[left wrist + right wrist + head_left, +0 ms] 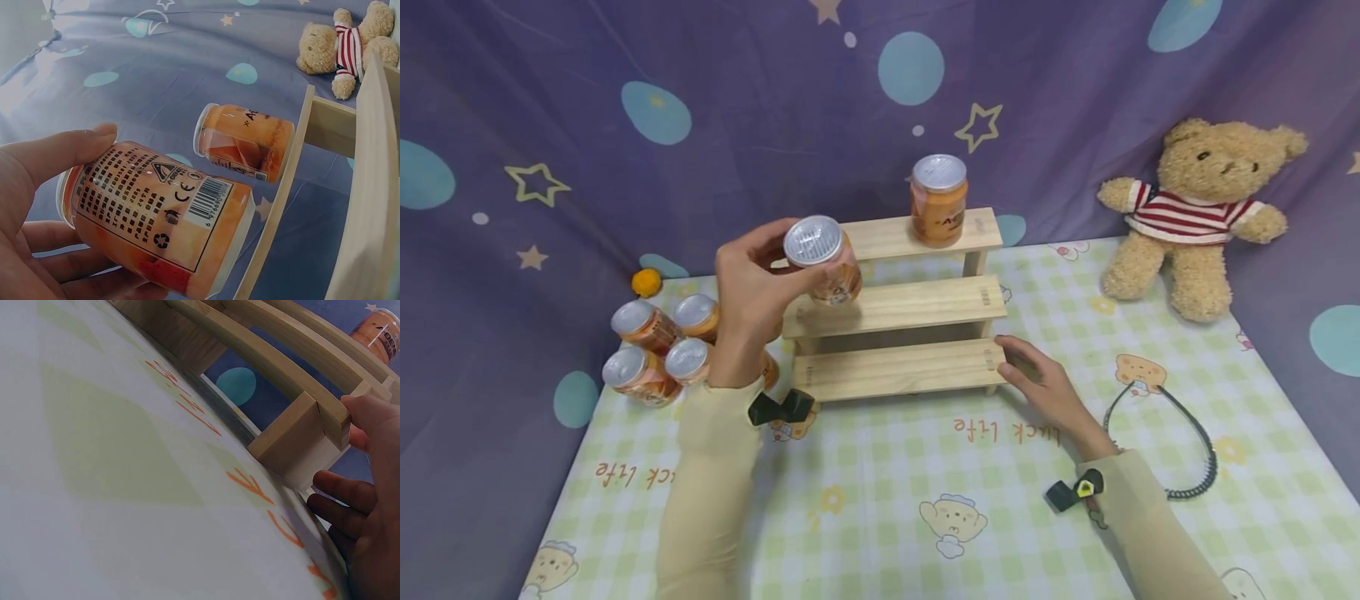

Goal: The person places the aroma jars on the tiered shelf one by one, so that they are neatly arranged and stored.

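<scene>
Left grip: my left hand (747, 279), left of centre in the head view, grasps an orange-printed cylindrical can with a silvery ridged top (838, 282), thumb on one side and fingers on the other. Holding it high by the rim end seems meant to leave its base free.
Held can: mid-frame, tilted, over the left part of a pale wooden three-step stand (895, 371); I cannot tell whether it touches the wood.
Right grip: my right hand (1048, 392), right of centre, grasps no can; its loosely bent fingers touch the right end of the lowest step, probably to steady the stand.
Top step: a second orange silver-topped can (940, 218) stands upright at its right end, upper centre, perhaps kept there to leave room along the board.
Left cluster: more matching orange cans (643, 377) stand together at centre left, partly behind my left arm, within easy reach.
Edges: a yellow fuzzy ball (646, 282) behind the cluster; a tan plush bear in a red-and-white striped shirt (1202, 212) at upper right; a dark coiled cord (1206, 475) at lower right.
</scene>
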A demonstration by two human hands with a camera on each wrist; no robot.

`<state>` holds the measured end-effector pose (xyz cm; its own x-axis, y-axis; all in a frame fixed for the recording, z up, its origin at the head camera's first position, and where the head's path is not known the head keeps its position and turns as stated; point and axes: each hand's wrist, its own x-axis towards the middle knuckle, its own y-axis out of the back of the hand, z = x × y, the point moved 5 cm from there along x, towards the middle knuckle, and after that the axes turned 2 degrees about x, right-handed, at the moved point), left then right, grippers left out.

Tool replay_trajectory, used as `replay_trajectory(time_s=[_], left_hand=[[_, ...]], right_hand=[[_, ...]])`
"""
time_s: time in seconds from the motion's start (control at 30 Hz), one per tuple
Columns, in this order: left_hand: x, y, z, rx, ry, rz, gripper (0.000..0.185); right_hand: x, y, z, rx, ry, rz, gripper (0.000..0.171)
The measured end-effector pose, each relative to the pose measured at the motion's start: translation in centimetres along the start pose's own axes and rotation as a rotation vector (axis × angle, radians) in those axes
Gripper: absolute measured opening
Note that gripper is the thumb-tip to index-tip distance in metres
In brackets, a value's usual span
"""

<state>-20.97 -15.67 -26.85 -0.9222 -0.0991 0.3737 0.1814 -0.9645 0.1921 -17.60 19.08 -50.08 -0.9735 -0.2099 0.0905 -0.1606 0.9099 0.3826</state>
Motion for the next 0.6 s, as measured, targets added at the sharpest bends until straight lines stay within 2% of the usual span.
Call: replay_trajectory(time_s=[0.07, 0.4, 0.6], left_hand=[[0.4, -0.4, 0.1, -0.007, 0.003, -0.004, 0.049], [2.5, -1.9, 0.0, 0.094, 0.049, 0.002, 0.050], [3.7, -2.8, -0.2, 0.128, 0.067, 0.003, 0.051]], right_hand=[[0.0, 0.0, 0.0, 0.002, 0.002, 0.001, 0.047], [-0.1, 0.1, -0.1, 0.038, 0.005, 0.002, 0.048], [0.1, 0.1, 0.0, 0.018, -0.002, 0.000, 0.049]])
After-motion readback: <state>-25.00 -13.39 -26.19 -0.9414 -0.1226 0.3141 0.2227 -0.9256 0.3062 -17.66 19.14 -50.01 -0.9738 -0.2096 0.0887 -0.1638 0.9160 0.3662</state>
